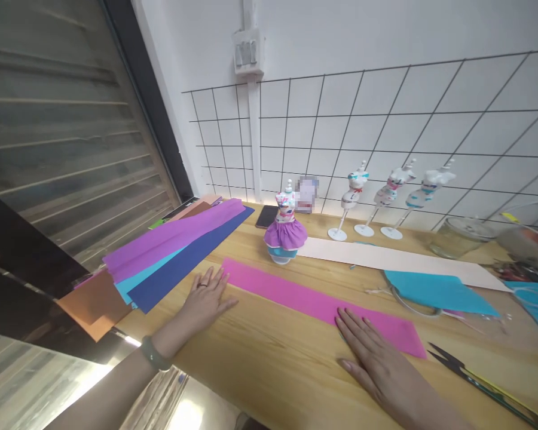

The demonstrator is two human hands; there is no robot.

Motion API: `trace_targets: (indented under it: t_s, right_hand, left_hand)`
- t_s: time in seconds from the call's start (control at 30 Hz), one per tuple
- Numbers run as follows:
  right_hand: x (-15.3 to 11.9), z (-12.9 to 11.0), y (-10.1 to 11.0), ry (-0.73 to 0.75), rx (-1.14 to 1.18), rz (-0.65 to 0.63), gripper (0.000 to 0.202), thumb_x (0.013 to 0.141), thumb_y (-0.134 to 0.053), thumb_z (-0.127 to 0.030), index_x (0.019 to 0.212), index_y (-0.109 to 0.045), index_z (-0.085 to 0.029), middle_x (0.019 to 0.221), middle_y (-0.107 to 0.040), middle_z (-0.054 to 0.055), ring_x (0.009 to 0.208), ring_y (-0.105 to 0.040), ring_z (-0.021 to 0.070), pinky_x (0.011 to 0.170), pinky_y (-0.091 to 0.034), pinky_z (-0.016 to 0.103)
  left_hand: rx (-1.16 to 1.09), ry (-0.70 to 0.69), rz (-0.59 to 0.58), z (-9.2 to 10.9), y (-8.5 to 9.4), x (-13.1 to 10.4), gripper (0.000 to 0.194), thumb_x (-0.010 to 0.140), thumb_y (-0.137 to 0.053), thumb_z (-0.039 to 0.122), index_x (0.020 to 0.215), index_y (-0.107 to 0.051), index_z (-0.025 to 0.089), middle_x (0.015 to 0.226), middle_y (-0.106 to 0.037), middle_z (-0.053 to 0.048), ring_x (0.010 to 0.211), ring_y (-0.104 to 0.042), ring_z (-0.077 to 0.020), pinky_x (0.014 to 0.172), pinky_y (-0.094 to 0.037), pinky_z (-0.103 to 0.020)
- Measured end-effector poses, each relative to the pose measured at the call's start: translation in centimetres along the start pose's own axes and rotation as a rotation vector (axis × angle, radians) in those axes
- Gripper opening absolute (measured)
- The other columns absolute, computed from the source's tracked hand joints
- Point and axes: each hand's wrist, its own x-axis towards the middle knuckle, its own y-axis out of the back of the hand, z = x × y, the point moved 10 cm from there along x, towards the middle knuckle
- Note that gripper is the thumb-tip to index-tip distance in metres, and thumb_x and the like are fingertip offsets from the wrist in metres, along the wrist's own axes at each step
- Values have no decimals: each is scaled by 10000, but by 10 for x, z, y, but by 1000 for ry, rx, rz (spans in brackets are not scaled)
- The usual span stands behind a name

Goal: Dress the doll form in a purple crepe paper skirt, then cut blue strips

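Note:
A long magenta strip (287, 294), paper or thin fabric, lies flat on the wooden table (269, 364). My left hand (208, 298) rests flat by the strip's left end, fingers spread, fingertips at its edge. Toward the other end, my right hand (372, 352) lies flat with its fingers stretched over the strip. Behind the strip stands a small mannequin (286, 221) dressed in a purple gathered skirt above a blue layer. Thread snips or scissors (475, 379) with dark blades and a yellow handle part lie right of my right hand.
Purple, light blue and navy sheets (188, 263) overlap the table's left edge. Three small mannequins (392, 191) stand along the wall grid. A pale strip (385, 258), blue pieces (439, 291), a glass jar (461, 236) and a dark phone (266, 216) are also on the table.

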Motion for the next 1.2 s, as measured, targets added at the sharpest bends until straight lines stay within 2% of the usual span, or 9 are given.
trace_targets:
  t_s: [0.07,0.13,0.23,0.3,0.53,0.7,0.8,1.0,1.2]
  right_hand:
    - [0,1,0,-16,18,-22,672,917,-403,-447,1452,-80,-199,1477,-215,98,1343,-241,281,1044,-340,508]
    - [1,1,1,-34,45,-39,647,919,-398,-450,1448,-122,-200,1478,-213,91,1350,-226,277,1062,-314,501]
    - [4,1,6,-60,87,-80,611,926,-377,-455,1440,-183,-188,1479,-209,88,1359,-204,268,1083,-284,486]
    - [6,0,9,-77,107,-120,605,932,-352,-464,1437,-198,-169,1478,-205,99,1363,-191,263,1091,-270,479]
    - [1,6,25,-87,144,-184,608,937,-322,-486,1448,-178,-188,1486,-202,106,1373,-157,264,1110,-194,502]
    - [-25,27,36,-103,70,-136,662,919,-371,-500,1456,-135,-193,1483,-225,111,1371,-171,277,1117,-114,527]
    - [-44,42,37,-130,-15,-137,649,921,-369,-493,1455,-158,-191,1480,-241,118,1368,-181,289,1097,-149,551]
    - [-63,64,41,-145,-209,-81,419,959,-348,-320,1338,-443,-169,1410,-409,129,1329,-299,282,1065,-217,550]
    - [-48,59,52,-61,-282,58,296,909,-383,-104,1058,-639,-106,1122,-641,150,1168,-490,277,1019,-310,497]
  left_hand:
    - [88,9,86,15,11,5,774,834,-309,654,1331,-430,74,1418,-357,-210,1355,-212,-370,1077,-136,-557]
    - [121,-64,169,44,19,11,774,833,-329,646,1309,-455,49,1406,-372,-225,1348,-235,-367,1087,-142,-536]
    - [55,-305,214,96,18,13,726,843,-320,636,1349,-415,123,1427,-376,-147,1343,-275,-312,1092,-209,-464]
    - [7,-410,204,114,11,12,687,857,-307,622,1374,-375,174,1432,-379,-111,1334,-303,-284,1077,-251,-437]
    - [8,-382,164,107,-8,20,636,873,-304,590,1387,-351,217,1455,-328,-110,1334,-299,-319,1037,-292,-494]
    - [31,-387,165,108,-10,23,645,860,-316,595,1374,-378,210,1445,-340,-112,1322,-317,-336,1018,-318,-509]
    - [36,-385,159,108,-11,24,658,857,-316,601,1376,-374,201,1451,-324,-113,1329,-302,-336,1029,-308,-512]
    - [15,-366,108,108,-14,25,646,861,-322,594,1384,-354,216,1462,-304,-109,1342,-274,-335,1046,-281,-525]
    - [-26,-347,46,109,-8,24,658,857,-334,598,1383,-359,204,1465,-298,-118,1350,-253,-336,1055,-269,-523]
